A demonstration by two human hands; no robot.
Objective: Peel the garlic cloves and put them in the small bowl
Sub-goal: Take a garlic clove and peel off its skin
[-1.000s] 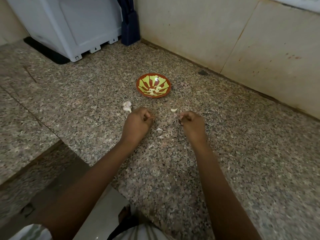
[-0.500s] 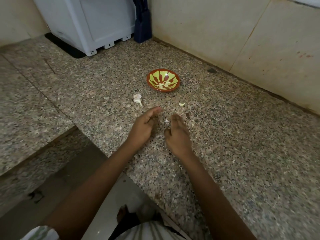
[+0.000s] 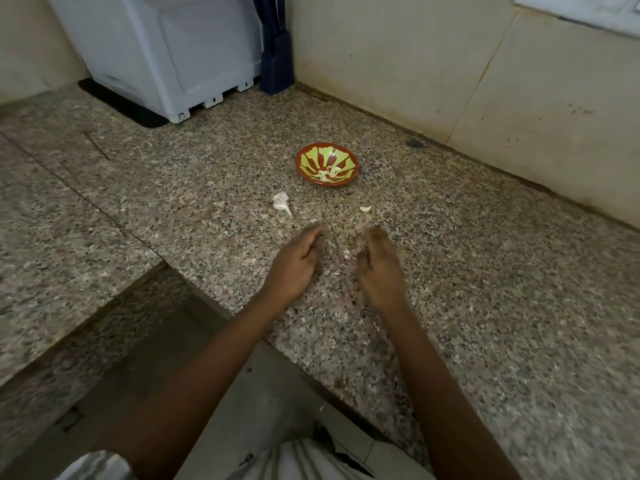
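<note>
- Red-brown, the small glazed bowl (image 3: 311, 157) with a yellow-green sunburst pattern sits on the speckled granite counter (image 3: 485, 306), well ahead of the person, and holds a little heap of pale peeled garlic cloves (image 3: 327, 174).
- Between bowl and hands, a white papery garlic remnant with a stalk (image 3: 281, 202) lies to the left and one small pale garlic piece (image 3: 365, 209) to the right; whether that piece is peeled is too small to tell.
- Pale flecks of skin (image 3: 346, 252) dot the stone in the gap between the hands.
- The person's left hand (image 3: 294, 261) hovers low over the counter, fingers loosely curved, nothing seen in it.
- Just beside it but apart, the right hand (image 3: 379, 268) is blurred, fingers bent inward; whether it pinches anything cannot be told.
- The job looks well along: several cloves are in the bowl, with the loose piece and whatever the remnant holds left to do.
- A white plastic appliance (image 3: 156, 46) stands at the back against the beige wall (image 3: 381, 46).
</note>
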